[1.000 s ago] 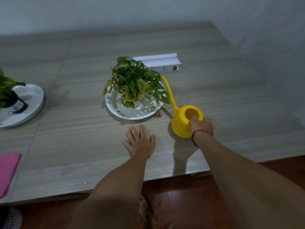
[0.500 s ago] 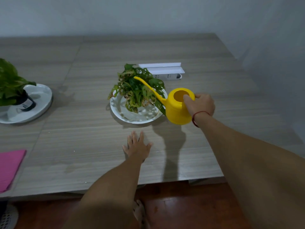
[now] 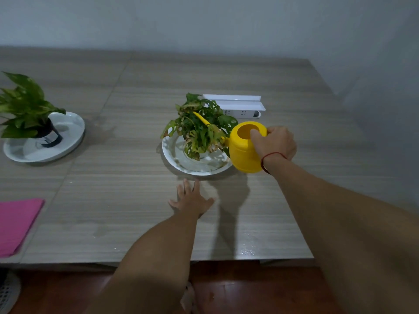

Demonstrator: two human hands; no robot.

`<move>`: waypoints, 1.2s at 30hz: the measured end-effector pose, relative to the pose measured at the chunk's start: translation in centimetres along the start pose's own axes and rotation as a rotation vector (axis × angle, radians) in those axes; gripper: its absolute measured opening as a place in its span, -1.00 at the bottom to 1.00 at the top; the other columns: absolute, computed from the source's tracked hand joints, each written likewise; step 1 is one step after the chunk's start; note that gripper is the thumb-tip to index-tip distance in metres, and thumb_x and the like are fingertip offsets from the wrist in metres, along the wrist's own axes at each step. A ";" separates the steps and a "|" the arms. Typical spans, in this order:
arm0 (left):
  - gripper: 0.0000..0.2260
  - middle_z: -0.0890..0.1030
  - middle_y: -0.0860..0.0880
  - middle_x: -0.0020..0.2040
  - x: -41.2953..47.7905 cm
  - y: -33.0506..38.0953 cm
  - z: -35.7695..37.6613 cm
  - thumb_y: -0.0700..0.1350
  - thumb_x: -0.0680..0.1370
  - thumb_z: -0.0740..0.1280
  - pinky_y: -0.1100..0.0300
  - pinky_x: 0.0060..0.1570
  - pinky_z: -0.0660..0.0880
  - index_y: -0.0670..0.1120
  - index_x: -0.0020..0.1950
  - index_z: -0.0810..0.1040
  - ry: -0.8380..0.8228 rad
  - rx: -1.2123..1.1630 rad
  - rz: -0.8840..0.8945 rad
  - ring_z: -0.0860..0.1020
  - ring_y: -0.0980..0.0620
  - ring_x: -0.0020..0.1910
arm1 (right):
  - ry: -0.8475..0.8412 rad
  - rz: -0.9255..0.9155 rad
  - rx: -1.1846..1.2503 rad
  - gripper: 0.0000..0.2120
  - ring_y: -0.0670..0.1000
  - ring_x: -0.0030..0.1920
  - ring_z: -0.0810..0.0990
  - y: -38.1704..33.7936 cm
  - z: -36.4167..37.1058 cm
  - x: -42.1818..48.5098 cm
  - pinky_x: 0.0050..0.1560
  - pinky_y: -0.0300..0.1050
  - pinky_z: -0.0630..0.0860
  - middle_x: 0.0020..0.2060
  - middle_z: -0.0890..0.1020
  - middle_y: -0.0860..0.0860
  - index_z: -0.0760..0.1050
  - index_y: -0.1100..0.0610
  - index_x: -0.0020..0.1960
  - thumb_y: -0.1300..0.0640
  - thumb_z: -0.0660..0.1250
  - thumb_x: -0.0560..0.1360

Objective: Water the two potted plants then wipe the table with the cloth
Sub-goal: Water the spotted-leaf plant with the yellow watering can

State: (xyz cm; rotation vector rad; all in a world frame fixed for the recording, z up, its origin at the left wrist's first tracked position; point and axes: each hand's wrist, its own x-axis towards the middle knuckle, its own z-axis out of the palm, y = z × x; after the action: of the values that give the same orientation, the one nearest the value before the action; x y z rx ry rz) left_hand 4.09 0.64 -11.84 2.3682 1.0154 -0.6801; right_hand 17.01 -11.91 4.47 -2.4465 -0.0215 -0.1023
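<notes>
My right hand (image 3: 274,143) grips a yellow watering can (image 3: 243,152), held off the table just right of the middle potted plant (image 3: 199,130). The can's long spout reaches left among the leaves. That plant stands on a white plate (image 3: 179,159). My left hand (image 3: 191,200) lies flat on the table, fingers spread, just in front of the plate. A second potted plant (image 3: 25,109) in a dark pot stands on a white plate (image 3: 72,128) at the far left. A pink cloth (image 3: 15,223) lies folded at the table's front left edge.
A white power strip with a white box (image 3: 235,105) lies behind the middle plant. The grey wood-grain table (image 3: 113,200) meets a wall at the back and right. Small water drops spot the front right of the table. Red-brown floor shows below the front edge.
My right hand lifted the watering can off the table and carried it up and left to the middle plant, tipping the spout into the leaves. My left hand stayed flat on the table.
</notes>
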 end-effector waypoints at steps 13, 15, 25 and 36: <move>-0.17 -0.38 0.02 0.56 -0.4 -1.2 0.3 0.46 0.47 0.09 -0.37 0.43 -0.06 0.19 0.55 -0.29 -0.045 0.010 0.049 -0.29 -0.08 0.56 | 0.061 -0.054 -0.114 -0.62 0.16 -0.19 0.61 -0.9 -0.5 0.7 -0.28 -0.12 0.37 -0.22 0.65 0.12 0.61 0.16 -0.22 -0.18 0.33 0.37; -0.17 -0.39 0.03 0.55 -0.6 -1.3 0.2 0.44 0.48 0.11 -0.38 0.43 -0.05 0.19 0.55 -0.30 -0.058 -0.004 0.043 -0.30 -0.09 0.56 | 0.067 -0.073 -0.144 -0.61 0.15 -0.18 0.61 -1.1 -0.9 0.8 -0.27 -0.11 0.38 -0.21 0.65 0.11 0.61 0.16 -0.19 -0.18 0.32 0.39; -0.26 -0.35 0.01 0.57 -2.3 -1.7 1.1 0.33 0.56 0.09 -0.35 0.44 -0.01 0.15 0.57 -0.27 -0.037 -0.029 0.011 -0.27 -0.10 0.56 | 0.049 -0.166 -0.251 -0.67 0.09 -0.29 0.47 -2.4 -3.2 1.4 -0.29 -0.13 0.30 -0.34 0.51 0.06 0.53 0.15 -0.26 -0.13 0.32 0.43; -0.25 -0.38 0.01 0.56 -2.6 -1.9 1.0 0.32 0.56 0.11 -0.34 0.45 -0.04 0.16 0.56 -0.29 -0.049 -0.037 0.015 -0.29 -0.09 0.56 | 0.112 -0.232 -0.371 -0.62 0.21 -0.08 0.60 -3.3 -5.1 2.5 -0.22 -0.11 0.35 -0.11 0.64 0.15 0.60 0.20 -0.07 -0.13 0.32 0.39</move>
State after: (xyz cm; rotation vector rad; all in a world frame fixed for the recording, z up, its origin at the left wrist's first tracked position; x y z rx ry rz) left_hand 0.82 -0.14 -11.50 2.3139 0.9796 -0.7042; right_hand 19.05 -12.66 10.62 -2.7956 -0.2577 -0.3752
